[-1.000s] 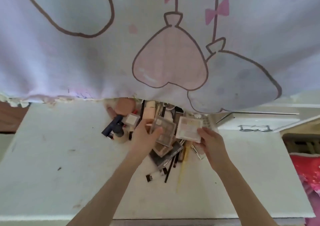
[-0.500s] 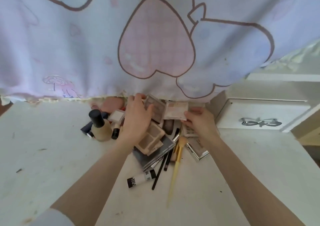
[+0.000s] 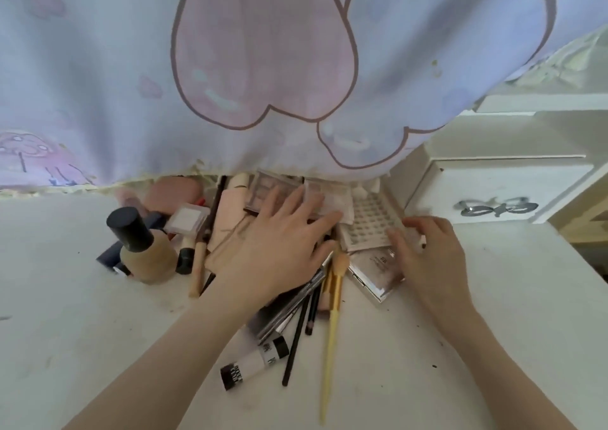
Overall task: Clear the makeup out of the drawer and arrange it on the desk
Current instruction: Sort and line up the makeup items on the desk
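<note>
Beige, pink and clear makeup lies heaped under the left hand's spread fingers, the right hand at its three o'clock pinching a dotted white palette.

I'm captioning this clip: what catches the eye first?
A big pastel curtain with a pink heart fills the top. Below its hem, a heap of makeup lies on the white desk, the left hand spread flat on it. A black-capped foundation bottle stands left.
</note>
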{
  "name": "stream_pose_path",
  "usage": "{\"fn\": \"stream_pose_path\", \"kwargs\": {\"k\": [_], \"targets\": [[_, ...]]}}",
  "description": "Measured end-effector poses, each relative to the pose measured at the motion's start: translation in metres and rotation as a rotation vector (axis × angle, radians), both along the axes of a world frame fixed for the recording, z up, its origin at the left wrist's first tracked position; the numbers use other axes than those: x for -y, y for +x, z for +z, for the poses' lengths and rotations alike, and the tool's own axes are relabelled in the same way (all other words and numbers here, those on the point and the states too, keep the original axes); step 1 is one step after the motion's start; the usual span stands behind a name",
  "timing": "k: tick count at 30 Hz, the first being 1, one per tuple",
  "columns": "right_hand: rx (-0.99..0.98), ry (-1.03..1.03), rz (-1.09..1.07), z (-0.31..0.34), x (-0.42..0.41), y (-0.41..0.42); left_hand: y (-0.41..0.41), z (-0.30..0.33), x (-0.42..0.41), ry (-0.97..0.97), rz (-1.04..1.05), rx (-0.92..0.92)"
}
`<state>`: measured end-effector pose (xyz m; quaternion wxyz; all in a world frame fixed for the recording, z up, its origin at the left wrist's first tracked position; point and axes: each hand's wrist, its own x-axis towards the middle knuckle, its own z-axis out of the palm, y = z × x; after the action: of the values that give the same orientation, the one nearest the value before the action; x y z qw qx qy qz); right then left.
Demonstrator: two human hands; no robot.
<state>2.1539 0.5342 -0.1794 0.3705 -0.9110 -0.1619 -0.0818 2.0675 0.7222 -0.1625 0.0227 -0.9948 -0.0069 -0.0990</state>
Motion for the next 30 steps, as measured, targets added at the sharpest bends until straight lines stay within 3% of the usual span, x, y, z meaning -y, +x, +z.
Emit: {"fn": "stream_pose_path", "kwargs": {"k": [6, 13, 17, 21, 26, 30], "targets": [[-0.412, 0.198, -0.128, 0.008, -0.008, 0.012, 0.009, -0.003, -0.007, -0.013, -0.041, -0.032], [-0.735, 0.501, -0.042, 0.037, 0.005, 0.007, 0.001, 0.01, -0.002, -0.029, -0.007, -0.169], [-0.664, 0.532, -0.023, 0.054, 0.02, -0.003, -0.003, 0.01, 0.007, -0.045, 0.029, -0.15], [-0.422, 0.403, -0.019, 0.075, 0.036, -0.026, -0.008, 0.018, 0.017, -0.202, 0.095, -0.157], [-0.169, 0.46, -0.029, 0.092, 0.045, -0.065, -0.027, 0.053, 0.041, -0.626, 0.088, 0.074], [-0.032, 0.573, 0.104, 0.098, 0.029, -0.099, -0.051, 0.089, 0.061, -1.205, 0.127, 0.125]]}}
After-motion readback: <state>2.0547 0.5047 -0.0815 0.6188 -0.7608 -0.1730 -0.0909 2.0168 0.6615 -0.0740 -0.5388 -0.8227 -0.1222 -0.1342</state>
